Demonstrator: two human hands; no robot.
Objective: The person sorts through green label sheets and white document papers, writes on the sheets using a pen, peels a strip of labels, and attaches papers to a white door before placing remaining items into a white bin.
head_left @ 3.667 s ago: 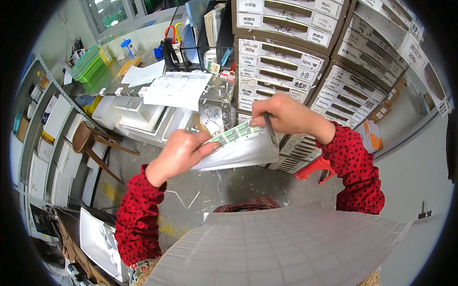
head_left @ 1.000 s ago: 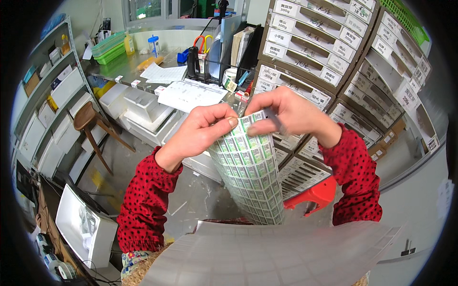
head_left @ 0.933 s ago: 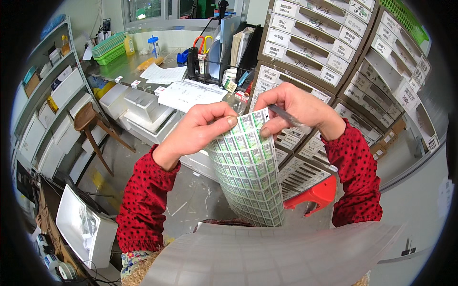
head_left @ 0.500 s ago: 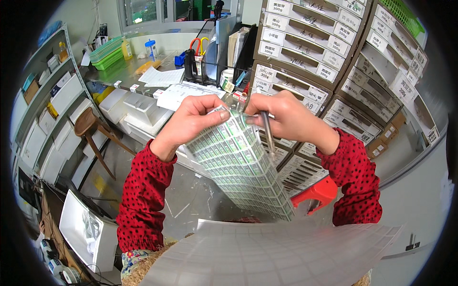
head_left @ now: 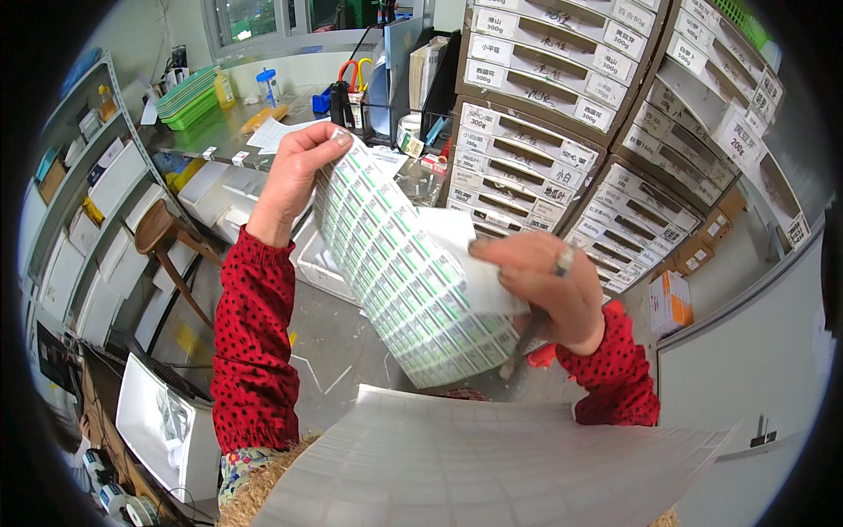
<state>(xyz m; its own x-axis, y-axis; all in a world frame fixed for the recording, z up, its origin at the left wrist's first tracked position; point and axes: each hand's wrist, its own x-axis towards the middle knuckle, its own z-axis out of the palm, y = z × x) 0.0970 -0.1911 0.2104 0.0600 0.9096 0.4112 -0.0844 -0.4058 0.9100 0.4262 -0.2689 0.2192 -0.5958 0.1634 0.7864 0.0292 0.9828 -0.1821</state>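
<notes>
A sheet of small green-and-white labels hangs tilted in front of me. My left hand pinches its upper left corner between thumb and fingers. At the sheet's right edge a plain white paper flap stands away from the printed face. My right hand closes on this flap with thumb and fingertips. Beneath that hand a dark slim tool shows, blurred; its kind is unclear. Nearer to me, a greyish translucent sheet with faint grid lines spreads across my lap.
Stacked labelled drawers rise ahead on the right. A metal desk carries papers, green baskets and scissors. To the left stand a wooden stool, a metal shelf and a white bin. An orange-and-white box sits at right.
My hands have moved apart, the left one up and left, the right one down. The white flap now shows between sheet and right hand. The tool has swung below that hand.
</notes>
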